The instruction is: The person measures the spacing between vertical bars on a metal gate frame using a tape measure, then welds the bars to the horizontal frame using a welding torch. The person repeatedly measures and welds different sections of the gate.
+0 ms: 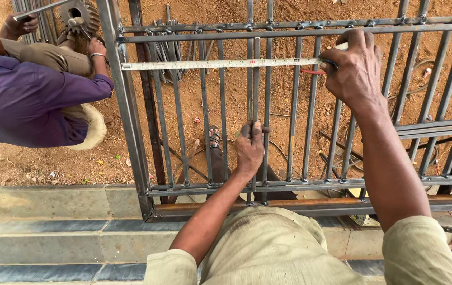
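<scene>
steel bars of a grey gate frame (131, 132) lie flat over brown soil, and the left hand (249, 148) is closed around one upright bar (251, 84) near the middle. the right hand (354, 66) pinches a yellow measuring tape (215, 64) stretched across the bars to the frame's left edge. at the upper left, a person in a purple shirt (25, 100) crouches beside the frame.

Soft, even daylight; faint shadows; sharp centre; wide-angle bending at edges; no glare.

Co-worker in purple shirt (20, 100) — crouched at upper left on reddish dirt ground (194, 116). Toothed metal gear (81, 13) beside bundled steel rods (169, 50). Sandalled foot (214, 138) seen beyond the bars. Red cable (313, 71) — thin, near top. Grey stone kerb (52, 203); dark tiled step (41, 245) below.
</scene>
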